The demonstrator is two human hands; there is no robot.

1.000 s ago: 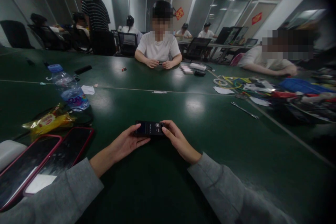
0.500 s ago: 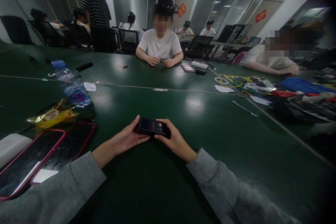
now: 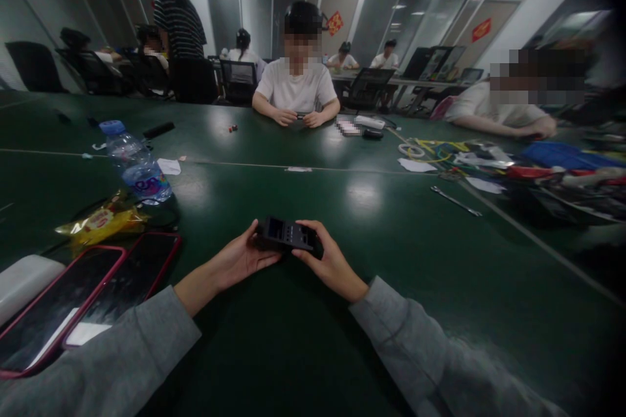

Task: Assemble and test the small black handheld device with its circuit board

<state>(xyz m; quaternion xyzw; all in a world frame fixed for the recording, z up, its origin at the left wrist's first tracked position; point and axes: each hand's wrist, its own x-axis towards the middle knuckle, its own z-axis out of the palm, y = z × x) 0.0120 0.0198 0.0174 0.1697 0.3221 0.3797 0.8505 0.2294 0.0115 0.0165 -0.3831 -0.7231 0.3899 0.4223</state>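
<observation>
Between my two hands is a small black handheld device (image 3: pixel 288 233) with a dark screen on its left part and tiny light marks beside it; its exact kind I cannot make out. My left hand (image 3: pixel 242 253) grips the left end, thumb at the upper edge and fingers underneath. The right end is pinched by my right hand (image 3: pixel 320 251), with thumb and fingers on opposite edges. Both hands are over the green table (image 3: pixel 313 313), and the underside of the device is hidden.
To the left lie red-edged phones (image 3: pixel 127 273), a white object (image 3: pixel 24 283), a yellow packet (image 3: pixel 102 225) and a water bottle (image 3: pixel 139 166). A wrench (image 3: pixel 454 201) and tangled cables (image 3: pixel 454 153) are on the right. A person (image 3: pixel 296 88) sits opposite.
The device has tilted in my hands, its printed marks now showing at a different angle. My grip at both ends is kept. The view has shifted slightly.
</observation>
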